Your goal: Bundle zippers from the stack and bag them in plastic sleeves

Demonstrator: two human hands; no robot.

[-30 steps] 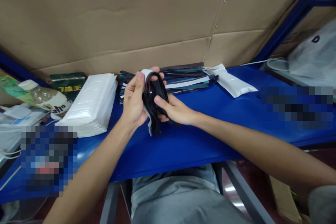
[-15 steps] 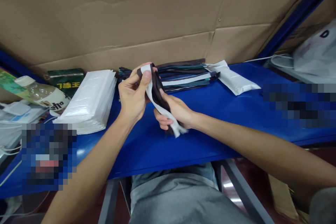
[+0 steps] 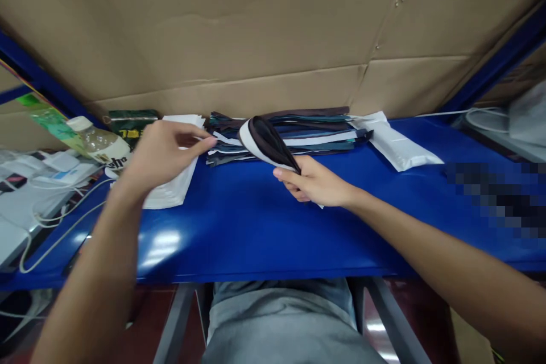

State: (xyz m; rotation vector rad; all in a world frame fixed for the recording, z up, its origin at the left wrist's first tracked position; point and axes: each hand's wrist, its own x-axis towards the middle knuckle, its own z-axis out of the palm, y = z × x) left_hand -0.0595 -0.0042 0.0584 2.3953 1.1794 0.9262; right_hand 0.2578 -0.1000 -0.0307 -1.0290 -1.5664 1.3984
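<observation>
My right hand (image 3: 318,182) is closed around a folded bundle of black and white fabric strips (image 3: 267,145). The looped end points up and to the left, and the loose ends stick out below my fingers. My left hand (image 3: 166,151) is in front of the stack of white padded mailers (image 3: 170,196) and hides much of it. Its thumb and forefinger reach rightward with a gap between them, and no object shows in it. Behind the bundle lies a row of long strips (image 3: 315,119) in dark, teal and white.
A white plastic packet (image 3: 398,145) lies right of the strips. At the left are a drink bottle (image 3: 100,139), a dark green box (image 3: 132,122) and white cables (image 3: 46,219). A cardboard panel (image 3: 239,34) rises behind the blue tabletop (image 3: 256,233).
My left hand has let go of the strips and moved left to the mailers. My right hand keeps the folded bundle, now slightly farther right. The view has shifted a little.
</observation>
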